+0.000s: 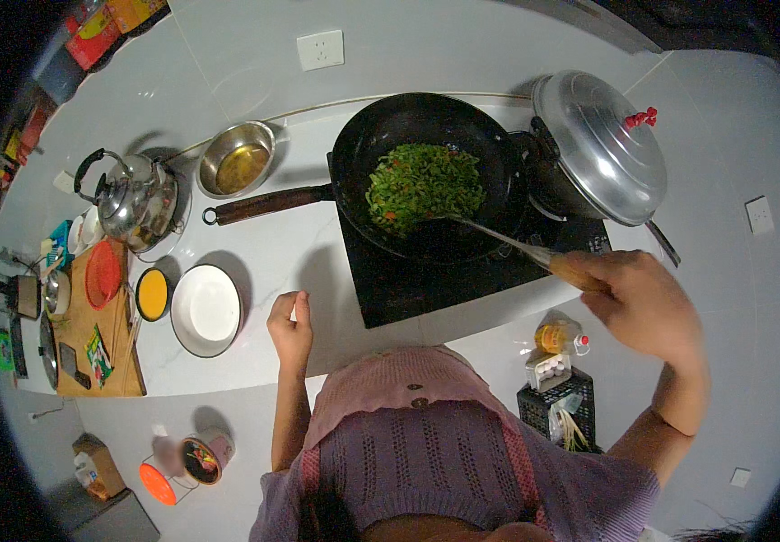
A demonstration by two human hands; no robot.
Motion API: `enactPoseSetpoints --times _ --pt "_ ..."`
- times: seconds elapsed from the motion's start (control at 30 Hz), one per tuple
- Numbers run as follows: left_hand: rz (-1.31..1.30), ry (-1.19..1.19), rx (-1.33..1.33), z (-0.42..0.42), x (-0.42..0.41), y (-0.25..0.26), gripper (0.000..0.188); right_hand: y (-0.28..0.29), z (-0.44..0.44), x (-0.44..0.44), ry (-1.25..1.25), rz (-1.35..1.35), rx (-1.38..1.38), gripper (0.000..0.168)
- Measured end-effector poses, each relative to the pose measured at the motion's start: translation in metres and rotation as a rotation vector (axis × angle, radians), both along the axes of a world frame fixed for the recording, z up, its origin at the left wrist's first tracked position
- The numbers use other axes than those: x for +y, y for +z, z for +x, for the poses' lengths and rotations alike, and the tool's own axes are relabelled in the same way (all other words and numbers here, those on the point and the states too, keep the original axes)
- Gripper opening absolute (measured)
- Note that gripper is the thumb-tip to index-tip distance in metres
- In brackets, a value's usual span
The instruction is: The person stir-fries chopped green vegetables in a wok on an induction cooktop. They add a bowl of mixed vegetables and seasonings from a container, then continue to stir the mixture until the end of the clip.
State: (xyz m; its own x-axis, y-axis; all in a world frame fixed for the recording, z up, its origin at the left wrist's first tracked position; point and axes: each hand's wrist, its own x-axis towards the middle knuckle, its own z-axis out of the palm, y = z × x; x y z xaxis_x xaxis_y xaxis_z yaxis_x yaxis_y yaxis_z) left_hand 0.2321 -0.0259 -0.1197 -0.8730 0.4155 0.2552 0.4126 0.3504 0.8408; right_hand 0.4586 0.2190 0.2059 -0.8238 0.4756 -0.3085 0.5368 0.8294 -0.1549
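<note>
My right hand [640,298] grips the wooden handle of a metal spatula [512,240]. The spatula's far end reaches into chopped green vegetables with orange bits [423,183]. They lie in a black wok [390,122] on a black cooktop [396,291]. The wok's long wooden handle [268,205] points left over the counter. Near the counter's front edge my left hand [291,325] is held with curled fingers and nothing visible in it. Closest to that hand stands a white bowl with a dark rim [205,310], its inside bare.
A lidded metal pot [600,149] stands right of the wok. To the left are a steel bowl of yellowish liquid [237,162], a kettle [136,200], a small bowl of yellow-orange liquid [153,293] and a wooden cutting board [81,322] holding a red basket [102,274].
</note>
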Motion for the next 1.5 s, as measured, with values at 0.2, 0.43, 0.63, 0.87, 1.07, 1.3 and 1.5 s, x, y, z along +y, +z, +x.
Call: enactPoseSetpoints --times 0.2,0.43,0.63,0.87,1.07,1.3,1.5 --pt "0.031 0.064 -0.073 -0.003 -0.018 -0.018 0.023 0.023 -0.01 -0.006 0.051 -0.056 -0.029 0.031" --pt "0.038 0.04 -0.101 0.0 -0.015 -0.011 0.024 -0.009 -0.052 0.008 0.28 0.051 0.036 0.02" --pt "0.021 0.09 -0.115 0.002 -0.024 -0.008 0.025 0.02 -0.06 0.002 0.191 -0.056 -0.086 0.026" --pt "0.016 0.046 -0.128 0.005 -0.015 -0.009 0.027 -0.024 -0.065 0.031 0.234 0.012 0.024 0.028" --pt "0.008 0.056 -0.086 0.007 -0.015 -0.007 0.025 -0.012 -0.051 0.048 0.086 -0.15 0.108 0.036" --pt "0.025 0.007 -0.058 0.005 -0.008 -0.007 0.022 -0.011 -0.046 0.05 -0.361 -0.426 -0.033 0.039" --pt "-0.001 0.002 -0.04 0.004 -0.002 -0.007 0.022 -0.008 -0.027 0.044 -0.39 -0.617 0.031 0.04"
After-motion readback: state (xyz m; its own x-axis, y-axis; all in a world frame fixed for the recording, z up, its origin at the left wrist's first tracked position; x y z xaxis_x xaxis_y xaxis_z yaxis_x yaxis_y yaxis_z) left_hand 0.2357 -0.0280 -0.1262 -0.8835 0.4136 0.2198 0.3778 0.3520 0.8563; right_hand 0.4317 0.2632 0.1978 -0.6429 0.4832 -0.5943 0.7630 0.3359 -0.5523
